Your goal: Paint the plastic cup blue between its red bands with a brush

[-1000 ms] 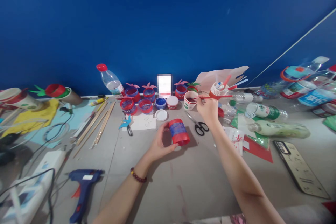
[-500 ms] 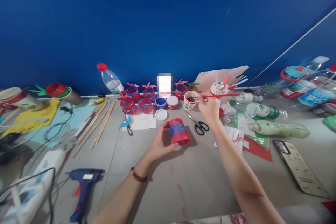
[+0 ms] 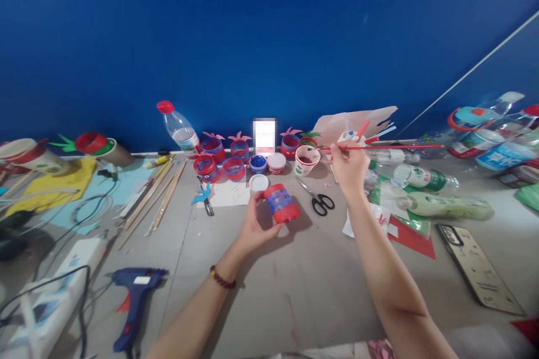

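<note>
My left hand (image 3: 257, 223) grips a small red cup with a blue painted band (image 3: 281, 203), tilted above the grey table. In my right hand (image 3: 348, 164) is a long red paintbrush (image 3: 400, 147), pinched near its tip end and held almost level. The brush's tip is close to the rim of a white paper cup (image 3: 306, 161) with dark red liquid inside. Black-handled scissors (image 3: 322, 203) lie between my hands. Behind the held cup stand an open pot of blue paint (image 3: 258, 164), a pot with a pale lid (image 3: 277, 163) and a loose white lid (image 3: 258, 183).
Several red-and-blue painted cups (image 3: 233, 169) stand near the wall, beside a bottle (image 3: 182, 133). At left lie a glue gun (image 3: 137, 291), wooden sticks (image 3: 162, 202) and a power strip (image 3: 59, 297). Plastic bottles (image 3: 425, 178) and a phone (image 3: 480, 269) are at right.
My right hand has moved right with the paintbrush, whose tip has come out of the paper cup. My left hand has lifted and tilted the painted cup slightly up and left.
</note>
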Demonstrator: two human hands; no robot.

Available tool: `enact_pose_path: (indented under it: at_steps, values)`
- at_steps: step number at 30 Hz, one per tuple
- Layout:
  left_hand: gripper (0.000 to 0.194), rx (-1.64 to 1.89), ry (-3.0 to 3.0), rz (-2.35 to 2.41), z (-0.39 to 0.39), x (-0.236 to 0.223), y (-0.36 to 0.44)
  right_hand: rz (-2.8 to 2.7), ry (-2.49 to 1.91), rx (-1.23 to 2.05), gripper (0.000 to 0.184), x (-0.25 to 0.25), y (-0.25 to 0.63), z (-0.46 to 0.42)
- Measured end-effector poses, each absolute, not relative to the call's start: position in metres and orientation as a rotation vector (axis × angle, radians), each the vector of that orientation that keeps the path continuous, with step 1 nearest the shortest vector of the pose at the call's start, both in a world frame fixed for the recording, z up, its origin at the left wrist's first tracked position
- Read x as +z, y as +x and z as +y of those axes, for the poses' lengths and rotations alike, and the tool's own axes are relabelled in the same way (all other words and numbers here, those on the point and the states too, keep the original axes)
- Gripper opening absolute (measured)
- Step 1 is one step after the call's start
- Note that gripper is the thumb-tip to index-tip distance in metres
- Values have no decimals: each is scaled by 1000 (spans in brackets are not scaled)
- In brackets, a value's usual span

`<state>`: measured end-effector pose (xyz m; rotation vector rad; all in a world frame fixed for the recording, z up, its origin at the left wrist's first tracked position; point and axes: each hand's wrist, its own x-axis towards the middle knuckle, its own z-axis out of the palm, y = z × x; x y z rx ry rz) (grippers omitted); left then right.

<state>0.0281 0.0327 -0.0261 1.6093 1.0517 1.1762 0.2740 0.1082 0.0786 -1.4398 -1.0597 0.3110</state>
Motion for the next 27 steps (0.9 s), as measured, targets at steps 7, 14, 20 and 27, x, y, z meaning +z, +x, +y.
enact_pose_path:
  at_steps: [7, 14, 20, 27]
  values:
    - [78, 1284, 1584, 1134, 32, -20, 30, -828, -1152, 458, 15, 108, 274, 91]
    - [76, 1366, 1666, 1178, 27, -15, 31, -824, -1064, 646, 13, 110, 272, 84]
    - [77, 1374, 1761, 1225, 27, -15, 29, -927, -1034, 792, 17, 108, 265, 80]
    - [76, 1455, 1826, 1216, 26, -14, 28, -956, -954, 980, 18, 114, 255, 73]
